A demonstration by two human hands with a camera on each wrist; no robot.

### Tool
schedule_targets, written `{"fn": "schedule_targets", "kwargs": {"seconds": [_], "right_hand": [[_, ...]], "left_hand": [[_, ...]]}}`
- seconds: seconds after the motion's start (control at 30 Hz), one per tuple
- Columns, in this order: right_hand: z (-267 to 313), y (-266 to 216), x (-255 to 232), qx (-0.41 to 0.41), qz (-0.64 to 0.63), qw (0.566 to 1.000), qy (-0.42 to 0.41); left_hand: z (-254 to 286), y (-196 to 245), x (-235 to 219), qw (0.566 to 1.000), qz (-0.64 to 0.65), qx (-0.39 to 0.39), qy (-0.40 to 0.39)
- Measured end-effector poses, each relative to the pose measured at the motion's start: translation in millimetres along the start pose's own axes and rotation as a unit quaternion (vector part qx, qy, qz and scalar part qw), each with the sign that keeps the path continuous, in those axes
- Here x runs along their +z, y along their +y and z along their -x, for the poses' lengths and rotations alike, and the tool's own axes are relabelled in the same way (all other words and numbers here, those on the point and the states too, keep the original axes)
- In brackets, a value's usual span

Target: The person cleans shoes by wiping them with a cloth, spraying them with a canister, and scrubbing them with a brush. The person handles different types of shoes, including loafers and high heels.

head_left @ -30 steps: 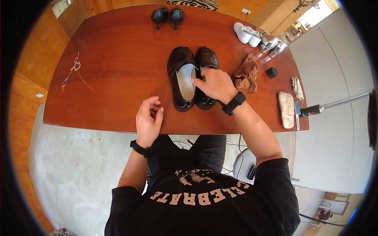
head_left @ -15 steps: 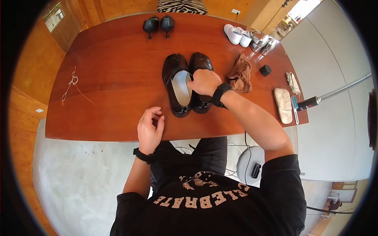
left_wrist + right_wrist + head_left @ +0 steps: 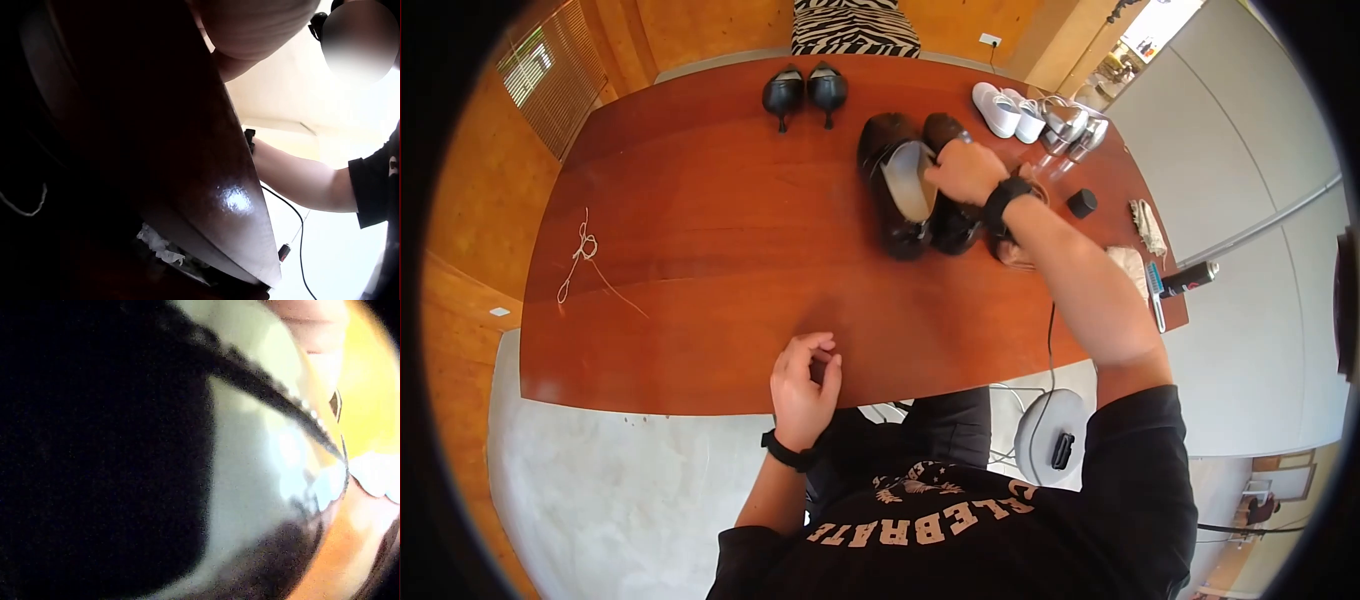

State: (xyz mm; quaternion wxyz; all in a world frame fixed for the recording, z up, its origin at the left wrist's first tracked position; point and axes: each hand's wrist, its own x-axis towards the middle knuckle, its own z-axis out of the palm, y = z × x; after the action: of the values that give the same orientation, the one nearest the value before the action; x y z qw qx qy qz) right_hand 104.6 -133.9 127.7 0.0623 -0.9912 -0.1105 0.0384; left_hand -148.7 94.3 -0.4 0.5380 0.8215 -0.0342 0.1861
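A pair of black split-toe loafers stands side by side at the right of the table's middle. The left loafer (image 3: 884,195) shows its pale insole; the right loafer (image 3: 956,228) is partly hidden under my right hand (image 3: 970,172). That hand grips the pair where the two inner sides meet, its thumb inside the left loafer's opening. Close up in the right wrist view, a loafer's pale inside (image 3: 250,462) and dark rim appear, blurred. My left hand (image 3: 803,390) rests at the near table edge, fingers loosely curled, holding nothing.
A brown cloth (image 3: 1012,254) lies partly behind my right wrist. Black heels (image 3: 827,90), white shoes (image 3: 998,110) and silver shoes (image 3: 1065,125) stand at the back. Rightward are a black cube-like item (image 3: 1082,204), a brush (image 3: 1156,298) and a can (image 3: 1190,279). A string (image 3: 582,250) lies left.
My right hand has shifted the loafers right and farther from me, up against the cloth. The left hand stays near the table edge. The head view has tilted a little.
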Motion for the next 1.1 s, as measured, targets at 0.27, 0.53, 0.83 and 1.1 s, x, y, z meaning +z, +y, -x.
{"fn": "schedule_targets", "kwargs": {"seconds": [0.27, 0.53, 0.83, 1.1], "right_hand": [[-120.4, 30.3, -5.3, 0.012, 0.013, 1.0, 0.0], [-205.6, 42.2, -2.7, 0.012, 0.036, 0.999, -0.001], [-266.9, 51.3, 18.6, 0.02, 0.03, 0.999, 0.003], [-257.7, 58.7, 8.2, 0.013, -0.044, 0.996, -0.074]], "left_hand": [[0.4, -2.3, -3.2, 1.0, -0.019, 0.013, -0.007], [-2.2, -1.3, -5.4, 0.999, -0.045, 0.013, -0.015], [-5.2, 4.2, -7.8, 0.999, -0.047, -0.005, -0.022], [-6.4, 4.1, -6.4, 0.998, -0.063, -0.003, -0.019]]}}
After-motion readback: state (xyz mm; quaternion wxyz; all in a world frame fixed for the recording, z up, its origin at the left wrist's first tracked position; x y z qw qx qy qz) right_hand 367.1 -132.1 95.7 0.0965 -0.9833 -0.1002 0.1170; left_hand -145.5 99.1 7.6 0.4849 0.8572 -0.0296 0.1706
